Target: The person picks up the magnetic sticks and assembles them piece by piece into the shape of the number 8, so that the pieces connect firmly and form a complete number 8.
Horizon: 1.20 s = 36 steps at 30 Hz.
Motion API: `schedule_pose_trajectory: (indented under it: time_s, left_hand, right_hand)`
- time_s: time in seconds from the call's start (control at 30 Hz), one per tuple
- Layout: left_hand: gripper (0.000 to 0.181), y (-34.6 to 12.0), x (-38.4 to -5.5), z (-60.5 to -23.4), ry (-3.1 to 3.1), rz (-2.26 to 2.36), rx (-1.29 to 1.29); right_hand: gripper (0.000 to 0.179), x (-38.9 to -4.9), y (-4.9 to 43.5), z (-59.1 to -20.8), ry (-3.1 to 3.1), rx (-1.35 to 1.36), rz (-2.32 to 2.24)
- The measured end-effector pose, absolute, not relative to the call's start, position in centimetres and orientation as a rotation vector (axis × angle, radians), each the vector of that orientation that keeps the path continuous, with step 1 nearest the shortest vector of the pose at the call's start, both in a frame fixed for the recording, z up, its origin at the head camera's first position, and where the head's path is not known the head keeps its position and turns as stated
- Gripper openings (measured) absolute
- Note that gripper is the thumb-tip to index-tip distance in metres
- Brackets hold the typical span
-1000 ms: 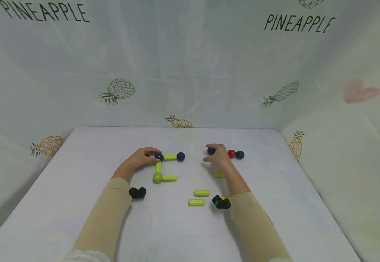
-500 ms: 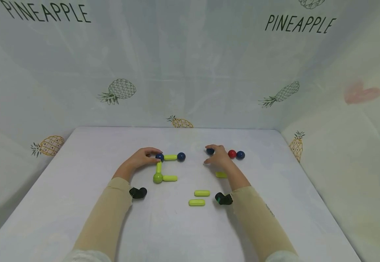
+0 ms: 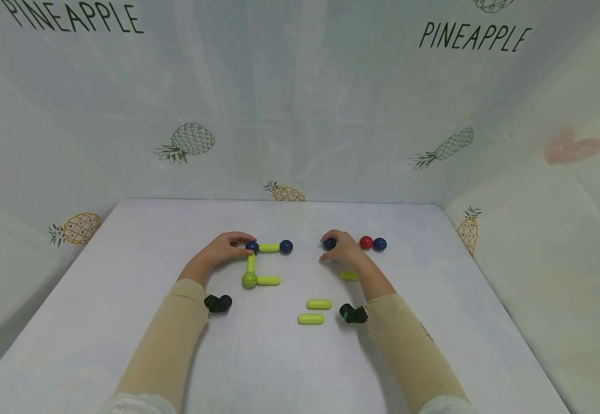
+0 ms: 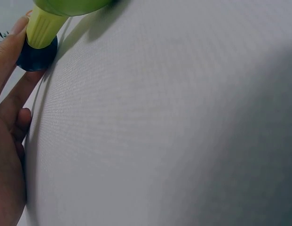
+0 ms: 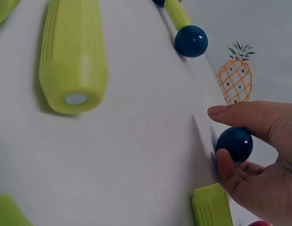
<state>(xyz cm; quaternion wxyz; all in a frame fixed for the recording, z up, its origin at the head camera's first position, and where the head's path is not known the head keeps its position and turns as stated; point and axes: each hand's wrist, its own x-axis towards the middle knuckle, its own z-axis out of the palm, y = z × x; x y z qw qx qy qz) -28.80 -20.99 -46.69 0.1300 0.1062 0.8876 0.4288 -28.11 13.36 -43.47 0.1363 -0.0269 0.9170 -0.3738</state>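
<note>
My left hand (image 3: 224, 248) pinches a dark blue ball (image 3: 252, 247) at the corner of a joined shape of magnetic rods and balls. From that ball one yellow-green rod (image 3: 268, 248) runs to another blue ball (image 3: 286, 246), and a second rod (image 3: 250, 264) runs down to a green ball (image 3: 249, 280). A further rod (image 3: 268, 280) extends right from the green ball. My right hand (image 3: 348, 251) has its fingers curled round a loose blue ball (image 5: 235, 145), with the thumb tip reaching past it. In the left wrist view, the fingers (image 4: 13, 52) flank the held ball.
Beyond my right hand lie a red ball (image 3: 366, 242) and a blue ball (image 3: 379, 244) side by side. Loose yellow-green rods (image 3: 318, 304) lie near the middle, and another rod (image 3: 349, 276) sits under my right wrist. A printed curtain (image 3: 300, 115) stands behind the white table (image 3: 258, 356).
My right fingers have lowered round the loose blue ball, which has shifted slightly toward me and left. The left hand and the joined shape have stayed in place.
</note>
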Motion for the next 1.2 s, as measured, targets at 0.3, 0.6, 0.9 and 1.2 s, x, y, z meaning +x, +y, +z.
schedule_pose_trajectory:
  time_s: [0.3,0.6,0.9,1.2]
  left_hand:
    - [0.048,-21.0,-28.8,-46.5,2.570,1.257,0.318]
    - [0.048,-21.0,-28.7,-46.5,2.576,1.254,0.310]
    - [0.050,-21.0,-28.7,-46.6,2.573,1.249,0.308]
    - [0.049,-20.9,-28.6,-46.5,2.570,1.252,0.290]
  right_hand:
    - [0.035,-27.3,12.8,-43.2,2.596,-0.077,-1.148]
    - [0.029,-26.1,12.2,-43.1,2.570,-0.119,-1.217]
    - [0.024,-24.5,11.4,-43.0,2.538,-0.149,-1.291]
    - [0.023,-23.7,10.5,-42.9,2.502,-0.178,-1.314]
